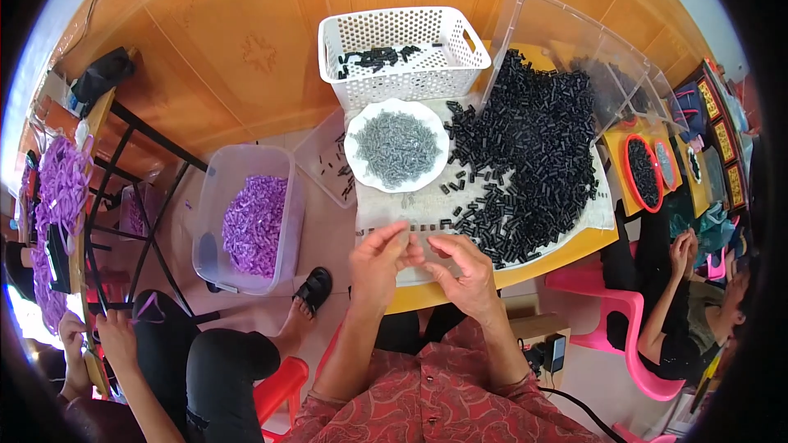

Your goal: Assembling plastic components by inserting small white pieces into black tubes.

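Barely visible: whatever sits at the left fingertips

From where I stand, the left hand (377, 267) has thumb and fingers drawn together, and I can't tell whether some tiny piece is pinched there. Opposite it, just beside, the right hand (469, 272) is parted, thumb away from its fingers, the gap facing the left fingertips.

Both hang over the near edge of a pale cloth (382, 207) on the yellow table (574, 253). A short row of small dark pieces (423, 227) lies just beyond them, partly hidden by the fingers. To their right spreads a heap of short black tubes (546, 164), running up to a clear plastic tub (558, 12) (tipped on its side, as far as I can judge), whose walls blur what lies behind.

Ahead, a scalloped white plate (354, 148) bears clear little pieces (398, 148), too small to make out singly. Its rim hides part of the perforated white basket (402, 92), which has more black tubes inside. At the left, a co-worker's hands (115, 336) show, the body cut off by the dark rim.
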Available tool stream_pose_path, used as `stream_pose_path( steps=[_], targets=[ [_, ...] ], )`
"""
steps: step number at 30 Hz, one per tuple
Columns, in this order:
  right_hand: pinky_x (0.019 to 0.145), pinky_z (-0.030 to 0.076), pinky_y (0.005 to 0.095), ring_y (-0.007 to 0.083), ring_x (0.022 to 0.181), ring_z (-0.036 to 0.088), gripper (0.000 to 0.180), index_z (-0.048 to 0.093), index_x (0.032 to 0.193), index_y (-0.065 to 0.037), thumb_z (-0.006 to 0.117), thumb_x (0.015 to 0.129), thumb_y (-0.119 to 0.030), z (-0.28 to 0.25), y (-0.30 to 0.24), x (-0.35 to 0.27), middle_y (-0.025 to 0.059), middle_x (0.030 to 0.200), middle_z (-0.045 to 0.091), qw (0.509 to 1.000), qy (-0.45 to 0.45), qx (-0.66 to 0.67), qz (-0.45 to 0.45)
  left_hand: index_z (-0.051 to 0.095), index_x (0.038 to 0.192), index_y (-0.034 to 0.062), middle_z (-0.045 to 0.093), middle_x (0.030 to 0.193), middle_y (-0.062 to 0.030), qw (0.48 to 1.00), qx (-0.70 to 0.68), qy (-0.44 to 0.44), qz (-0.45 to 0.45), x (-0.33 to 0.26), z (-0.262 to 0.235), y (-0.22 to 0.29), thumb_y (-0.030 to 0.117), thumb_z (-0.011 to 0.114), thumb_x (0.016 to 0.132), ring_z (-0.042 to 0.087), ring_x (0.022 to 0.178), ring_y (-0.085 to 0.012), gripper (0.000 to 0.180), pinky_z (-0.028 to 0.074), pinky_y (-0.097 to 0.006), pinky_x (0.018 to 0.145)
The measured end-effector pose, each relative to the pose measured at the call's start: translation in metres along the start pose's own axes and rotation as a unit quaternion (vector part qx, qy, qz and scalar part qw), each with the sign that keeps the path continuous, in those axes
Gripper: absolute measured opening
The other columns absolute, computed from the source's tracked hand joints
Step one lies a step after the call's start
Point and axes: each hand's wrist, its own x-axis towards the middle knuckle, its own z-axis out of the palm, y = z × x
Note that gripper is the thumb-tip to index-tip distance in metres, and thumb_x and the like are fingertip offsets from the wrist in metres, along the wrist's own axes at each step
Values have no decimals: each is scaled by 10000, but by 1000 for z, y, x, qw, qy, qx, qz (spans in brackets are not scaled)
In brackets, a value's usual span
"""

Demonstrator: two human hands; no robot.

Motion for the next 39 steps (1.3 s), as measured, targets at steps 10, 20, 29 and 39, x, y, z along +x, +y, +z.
stream_pose_path(
  steps=[10,20,29,39],
  targets=[
    [694,538,371,314,784,661,131,660,952,9,695,826,7,-6,5,-5,145,873,675,998,-38,-37,-16,665,955,-71,655,837,-102,982,73,-9,171,169,85,122,75,607,950,669,746,-193,158,594,-332,714],
    [682,538,370,308,785,665,147,675,905,-3,707,771,50,-34,43,13,146,866,683,977,86,-192,-35,460,1270,-191,603,1154,-274,988,56,-40,138,145,67,112,88,619,959,672,957,-325,447,590,-426,836],
    [725,514,419,311,847,617,91,700,882,-42,710,792,-38,-46,93,74,108,892,604,925,118,-360,16,669,1087,-54,711,912,-103,987,144,-5,68,39,23,29,65,637,944,676,712,-141,189,587,-284,647],
    [738,510,424,317,865,599,72,694,811,-25,738,764,-58,-44,96,87,117,873,582,907,81,-409,58,703,1043,20,696,832,-168,794,513,-73,319,56,39,-12,66,706,852,685,678,-239,196,556,-341,629]
  ],
)
